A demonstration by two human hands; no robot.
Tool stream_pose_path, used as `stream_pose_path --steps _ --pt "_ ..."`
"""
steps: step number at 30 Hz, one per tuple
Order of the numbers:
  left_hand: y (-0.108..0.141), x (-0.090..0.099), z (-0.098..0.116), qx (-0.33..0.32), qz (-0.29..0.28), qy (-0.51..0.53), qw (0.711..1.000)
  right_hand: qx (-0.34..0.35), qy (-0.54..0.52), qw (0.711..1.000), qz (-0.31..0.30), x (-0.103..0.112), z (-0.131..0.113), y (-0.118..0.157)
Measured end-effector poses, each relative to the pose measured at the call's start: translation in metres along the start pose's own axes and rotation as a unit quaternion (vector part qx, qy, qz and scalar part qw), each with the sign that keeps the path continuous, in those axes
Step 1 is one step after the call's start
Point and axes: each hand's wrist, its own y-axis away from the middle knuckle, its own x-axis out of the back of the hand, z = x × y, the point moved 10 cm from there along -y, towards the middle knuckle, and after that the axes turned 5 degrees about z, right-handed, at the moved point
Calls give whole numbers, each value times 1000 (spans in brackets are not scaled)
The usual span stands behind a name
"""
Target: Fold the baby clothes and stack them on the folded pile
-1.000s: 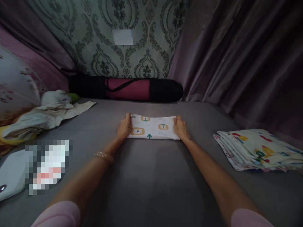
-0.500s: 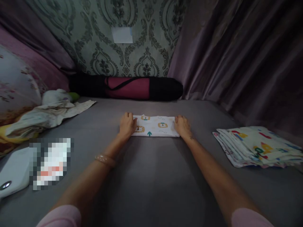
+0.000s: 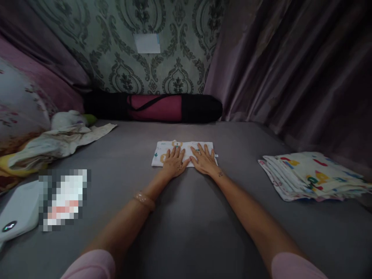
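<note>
A folded white cloth [image 3: 159, 154] with orange and green prints lies flat on the grey sheet, forming a wide rectangle. My left hand [image 3: 175, 162] rests palm down on its middle, fingers spread. Close beside it, my right hand [image 3: 204, 159] lies flat on the right part of the cloth, fingers also apart. The two thumbs almost meet near the cloth's front edge. A small tag sticks out at the right edge. Both palms hide part of the print.
A stack of folded printed cloths [image 3: 316, 176] sits at the right. On the left are a white device [image 3: 21, 209], a blurred-out item [image 3: 65, 199] and a crumpled cloth [image 3: 58, 145]. A black and maroon long bag [image 3: 157, 107] lies along the wall.
Both hands have let go of the cloth's left and right ends and moved inward. They now lie flat and spread on top of it.
</note>
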Motion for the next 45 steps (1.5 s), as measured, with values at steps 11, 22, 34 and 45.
stream_pose_path --steps 11,22,34,45 --pt "14 27 -38 70 16 -17 997 -3 -11 999 36 19 7 -21" --pt "26 16 -62 97 11 11 995 -43 -27 999 3 -7 27 -23" --pt "31 19 -80 106 40 28 993 -65 -21 997 21 -13 51 -28" --pt "32 21 -82 108 51 56 991 -64 23 998 -1 3 30 -35"
